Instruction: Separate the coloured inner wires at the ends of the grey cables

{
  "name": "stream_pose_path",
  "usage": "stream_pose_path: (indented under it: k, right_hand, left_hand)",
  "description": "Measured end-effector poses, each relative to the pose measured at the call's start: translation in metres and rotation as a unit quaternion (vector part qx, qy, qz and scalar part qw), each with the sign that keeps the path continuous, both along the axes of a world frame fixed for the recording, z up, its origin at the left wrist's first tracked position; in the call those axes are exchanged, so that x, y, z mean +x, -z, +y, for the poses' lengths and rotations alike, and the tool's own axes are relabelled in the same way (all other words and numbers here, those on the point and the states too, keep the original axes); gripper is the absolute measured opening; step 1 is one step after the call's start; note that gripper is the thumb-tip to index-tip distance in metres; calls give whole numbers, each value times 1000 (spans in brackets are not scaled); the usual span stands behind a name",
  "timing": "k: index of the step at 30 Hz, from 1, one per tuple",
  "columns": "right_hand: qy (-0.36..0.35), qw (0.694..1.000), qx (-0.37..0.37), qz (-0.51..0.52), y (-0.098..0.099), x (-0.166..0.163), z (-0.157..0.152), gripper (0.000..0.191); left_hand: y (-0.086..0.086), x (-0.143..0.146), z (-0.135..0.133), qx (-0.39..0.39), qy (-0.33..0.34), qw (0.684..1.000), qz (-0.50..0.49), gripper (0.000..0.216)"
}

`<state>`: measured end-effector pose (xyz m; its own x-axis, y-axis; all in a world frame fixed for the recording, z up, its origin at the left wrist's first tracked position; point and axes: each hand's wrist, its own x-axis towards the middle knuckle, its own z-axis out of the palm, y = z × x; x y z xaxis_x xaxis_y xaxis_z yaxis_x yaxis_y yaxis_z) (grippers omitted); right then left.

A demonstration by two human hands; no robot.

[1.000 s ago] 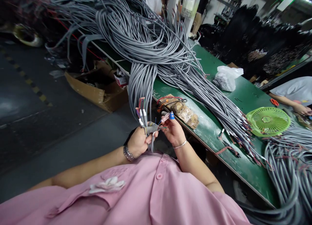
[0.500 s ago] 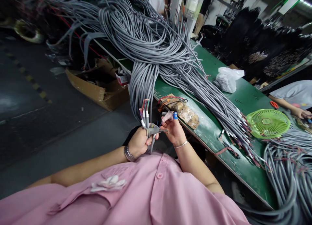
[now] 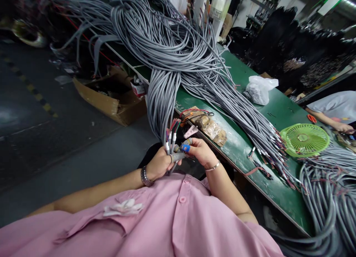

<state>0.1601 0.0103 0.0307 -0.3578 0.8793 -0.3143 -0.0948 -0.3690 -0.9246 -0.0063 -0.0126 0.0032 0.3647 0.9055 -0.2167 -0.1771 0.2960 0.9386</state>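
Observation:
My left hand (image 3: 160, 164) is closed around several grey cables (image 3: 172, 142) in front of my chest. Their stripped ends, with white collars and coloured wires (image 3: 175, 124), point up and away from me. One cable end (image 3: 178, 157) lies crosswise, sticking out of that grip to the right. There my right hand (image 3: 203, 153), blue tape on its thumb, pinches the thin wires of this end. Its fingertips partly hide them. Just beyond the right fingers, a pale pink clip (image 3: 190, 131) sits at the table edge by a taped wooden block (image 3: 213, 128).
A heap of grey cables (image 3: 155, 45) covers much of the green table (image 3: 236, 142). To the right are a green fan (image 3: 305, 140), a white plastic bag (image 3: 260, 90) and another person's arm (image 3: 328, 119). A cardboard box (image 3: 111, 108) stands on the floor at left.
My right hand has turned and closed, its thumb and fingers coming down onto the crosswise cable's wires. My left hand keeps its hold; the upright cable ends have shifted slightly right.

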Motion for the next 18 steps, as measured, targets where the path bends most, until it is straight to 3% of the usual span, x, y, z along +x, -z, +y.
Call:
stream_pose_path:
  k: [4,8,12,18]
  right_hand:
    - [-12,1000,21,-13,0,1,-1,35]
    - [10,997,-13,69,16,11,3,40]
    - [86,985,-50,138,27,11,14,49]
    - [211,973,28,91,25,-14,25,44]
  left_hand:
    - [-3,-3,1,-2,34,999,16,23]
    - [-6,-6,4,-29,-2,999,-35,23]
    - [-11,-5,9,-55,-33,994,-84,21]
    - [-24,3,18,-84,-45,988,-124,20]
